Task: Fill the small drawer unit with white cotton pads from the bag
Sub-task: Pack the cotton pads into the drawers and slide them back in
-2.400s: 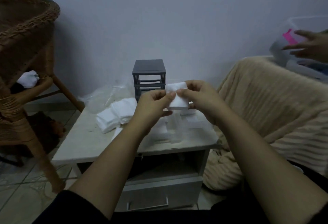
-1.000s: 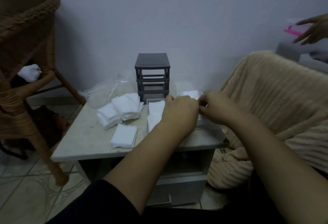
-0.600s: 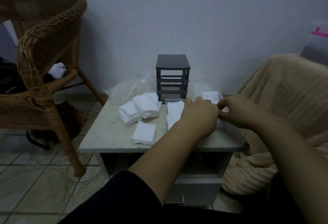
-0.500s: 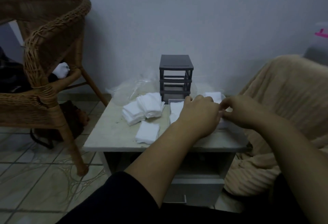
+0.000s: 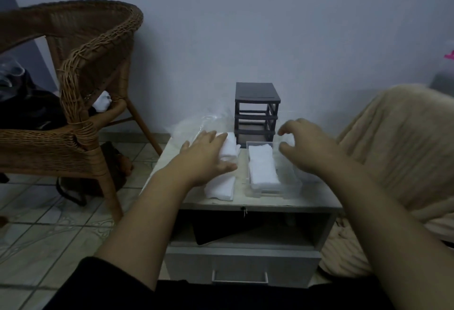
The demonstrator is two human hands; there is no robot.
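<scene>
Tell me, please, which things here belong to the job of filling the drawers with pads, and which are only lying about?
For the job:
drawer unit
clear drawer, out on the table, with pads inside
loose pads
bag
left hand, on the pad pile
right hand, open

Lying about:
wicker chair
beige blanket
table, only the surface

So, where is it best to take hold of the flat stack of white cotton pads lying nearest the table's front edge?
Pinch the flat stack of white cotton pads at its near edge, from the front: it lies flat, and that edge is uncovered.
</scene>
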